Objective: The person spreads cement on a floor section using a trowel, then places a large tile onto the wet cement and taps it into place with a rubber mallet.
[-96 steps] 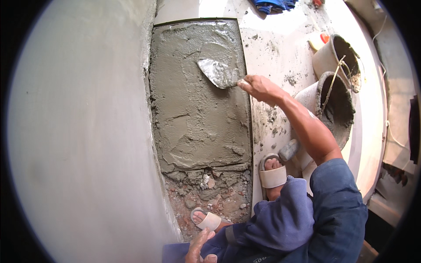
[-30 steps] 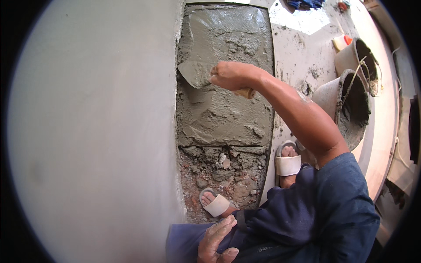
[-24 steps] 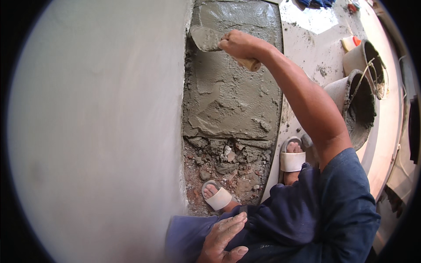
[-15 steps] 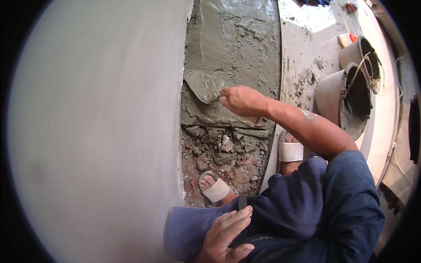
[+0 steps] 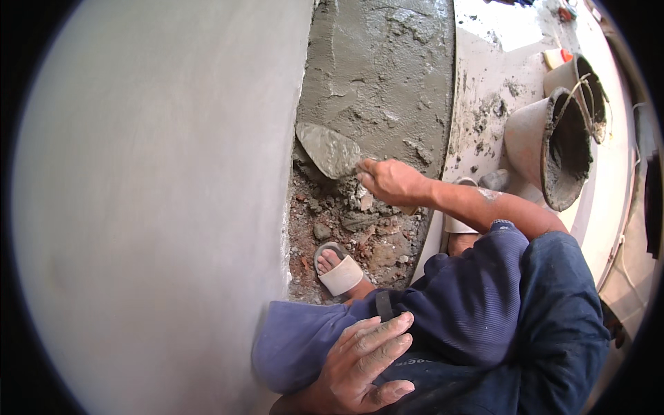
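My right hand [image 5: 394, 182] grips a trowel by its handle; the wide, mortar-coated blade [image 5: 329, 150] rests at the left edge of the strip of wet grey mortar [image 5: 373, 69], close to its near end. Below it, crumbled mortar, stones and reddish rubble [image 5: 377, 252] fill the near part of the strip, where my sandalled left foot [image 5: 339, 272] stands. My left hand [image 5: 363, 360] is held over my lap at the bottom, empty, with its dusty fingers apart.
A pale wall [image 5: 159, 207] fills the left half. On the white floor boards [image 5: 484, 76] to the right are two mortar-caked buckets [image 5: 536, 145] with handles, a grey lump [image 5: 492, 180], spatters, and a small yellow-and-red item [image 5: 557, 57]. A white cord [image 5: 633, 287] runs at the far right.
My right hand and trowel dipped from higher on the mortar strip, went up, then came back down toward its near end. The view has shifted. My left hand stays open.
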A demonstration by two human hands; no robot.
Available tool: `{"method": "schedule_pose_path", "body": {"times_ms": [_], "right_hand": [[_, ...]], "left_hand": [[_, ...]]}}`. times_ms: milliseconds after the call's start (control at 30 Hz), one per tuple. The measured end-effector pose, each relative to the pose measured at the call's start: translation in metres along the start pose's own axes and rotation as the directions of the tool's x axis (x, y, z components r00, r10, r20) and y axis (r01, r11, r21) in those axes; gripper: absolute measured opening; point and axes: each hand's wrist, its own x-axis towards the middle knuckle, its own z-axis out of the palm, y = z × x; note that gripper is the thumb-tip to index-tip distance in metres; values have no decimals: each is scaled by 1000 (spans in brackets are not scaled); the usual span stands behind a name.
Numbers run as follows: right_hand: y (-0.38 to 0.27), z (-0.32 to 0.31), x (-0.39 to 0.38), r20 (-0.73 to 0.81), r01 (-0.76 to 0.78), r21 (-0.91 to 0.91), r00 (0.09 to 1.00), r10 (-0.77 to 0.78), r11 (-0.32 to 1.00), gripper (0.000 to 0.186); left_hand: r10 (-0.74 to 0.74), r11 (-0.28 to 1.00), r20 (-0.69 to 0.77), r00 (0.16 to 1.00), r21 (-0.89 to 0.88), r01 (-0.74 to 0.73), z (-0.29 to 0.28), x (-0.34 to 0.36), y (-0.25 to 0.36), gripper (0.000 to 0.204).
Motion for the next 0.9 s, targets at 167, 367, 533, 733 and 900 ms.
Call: {"method": "schedule_pose_path", "body": {"times_ms": [167,367,533,733,900], "right_hand": [[7,11,-48,111,28,-26,994,-25,999,43],[28,-2,-84,41,-20,-75,999,23,997,36],[79,-13,-87,-111,-58,-245,993,31,968,32],[152,-71,-101,-387,-304,-356,909,157,884,34],[157,-87,-95,-171,-193,-474,977,125,859,35]], "left_hand": [[114,993,-29,993,1,-114,7,-3,-2,52],[-12,999,30,999,50,10,12,-6,13,55],[-21,994,23,1000,104,18,16,-8,20,54],[-31,990,0,1000,138,30,21,-6,19,56],[-47,982,27,999,184,42,21,5,19,57]]}}
